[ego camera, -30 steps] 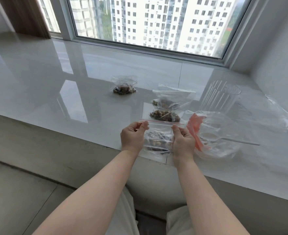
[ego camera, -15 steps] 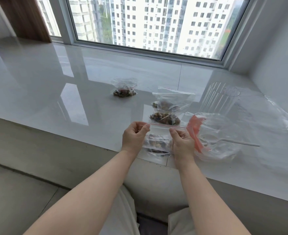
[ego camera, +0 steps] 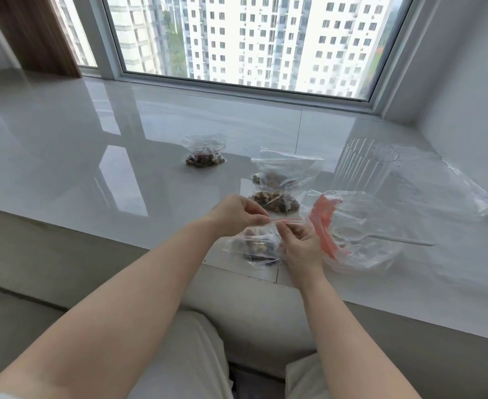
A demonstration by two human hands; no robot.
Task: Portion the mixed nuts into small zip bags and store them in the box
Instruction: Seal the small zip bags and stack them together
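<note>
- The person sits at a glossy white sill (ego camera: pixel 122 145) under a wide window (ego camera: pixel 251 38), both forearms stretched out over its near edge.
- The left hand (ego camera: pixel 234 216) pinches the red-striped top edge of a small zip bag (ego camera: pixel 258 246) between thumb and fingertips, the other fingers curled.
- The right hand (ego camera: pixel 301 247) pinches the same strip just beside the left, thumb against forefinger, the rest of its fingers loosely bent.
- The bag hangs from that strip, just above the sill's front edge, with a dark clump of mixed nuts (ego camera: pixel 255 249) sagging in its lower half.
- Whether the seal is closed along its full length I cannot tell; a thin red line runs on to the right past the fingertips.
- Just behind the hands lie two more filled bags, one (ego camera: pixel 275 201) close and another (ego camera: pixel 283 172) overlapping it farther back.
- A fourth filled bag (ego camera: pixel 205 154) lies apart, off to the left and nearer the window.
- To the right lies a large clear bag (ego camera: pixel 380 223) with an orange-red panel (ego camera: pixel 323 226), touching the right hand's side.
- A white plastic spoon (ego camera: pixel 380 239) rests on it, bowl towards the hands, handle pointing right.
- Behind that stands a ribbed clear container (ego camera: pixel 363 168), upright.
- More crumpled clear plastic (ego camera: pixel 467 194) spreads towards the right wall.
</note>
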